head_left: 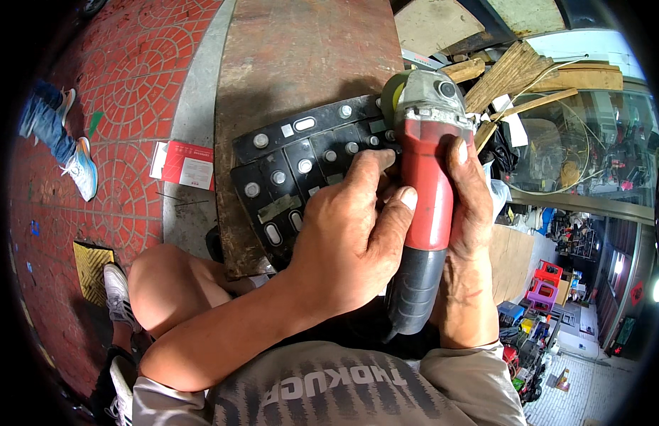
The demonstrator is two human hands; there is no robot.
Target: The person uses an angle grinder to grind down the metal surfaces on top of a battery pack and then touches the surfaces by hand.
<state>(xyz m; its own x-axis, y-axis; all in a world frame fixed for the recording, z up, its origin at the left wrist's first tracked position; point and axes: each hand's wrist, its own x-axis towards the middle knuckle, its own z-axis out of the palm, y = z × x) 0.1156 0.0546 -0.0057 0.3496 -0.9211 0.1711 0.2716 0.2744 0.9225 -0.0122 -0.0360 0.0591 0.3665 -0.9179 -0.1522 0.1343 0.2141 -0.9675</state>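
Observation:
An angle grinder [427, 192] stands nearly upright in front of me, with a red body, a black handle end and a worn grey gear head. A yellowish disc [393, 94] shows at the left of its head. My right hand [471, 188] wraps the body from the right, thumb along the front. From the left, my left hand [351, 227] meets the body, thumb on its edge and index finger reaching up beside it; its other fingertips are hidden. Behind lies a black block [287, 170] with round metal studs, like a battery pack, partly covered by my left hand and the grinder.
The block rests on a worn wooden bench [301, 50]. A red and white box [189, 165] lies left of the bench on the paving. Wood offcuts [510, 78] pile up at the right. Another person's legs [56, 135] show at far left. Stacked stools [546, 280] stand indoors at right.

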